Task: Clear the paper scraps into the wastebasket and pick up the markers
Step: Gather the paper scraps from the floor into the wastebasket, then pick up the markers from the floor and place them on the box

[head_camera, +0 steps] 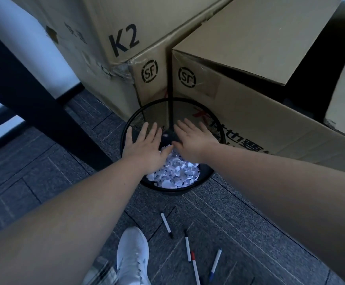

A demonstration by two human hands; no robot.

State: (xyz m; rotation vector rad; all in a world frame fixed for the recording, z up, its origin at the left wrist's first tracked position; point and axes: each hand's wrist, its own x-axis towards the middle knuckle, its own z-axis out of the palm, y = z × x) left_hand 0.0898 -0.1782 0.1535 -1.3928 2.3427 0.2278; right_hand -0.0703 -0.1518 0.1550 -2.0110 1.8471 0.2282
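Both hands are spread flat and empty over the black mesh wastebasket (206, 177), left hand (145, 147) and right hand (192, 140) palms down, scraps of white paper (175, 171) piled inside. The markers (167, 225) lie on the carpet behind the hands, back toward the white sneaker (132, 258), running roughly lengthwise toward the person. Right hand looks a bit nearer to most of them.

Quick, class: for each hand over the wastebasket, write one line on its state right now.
Left hand: open, fingers spread, palm down over the wastebasket, holding nothing.
Right hand: open, fingers spread, palm down, holding nothing.
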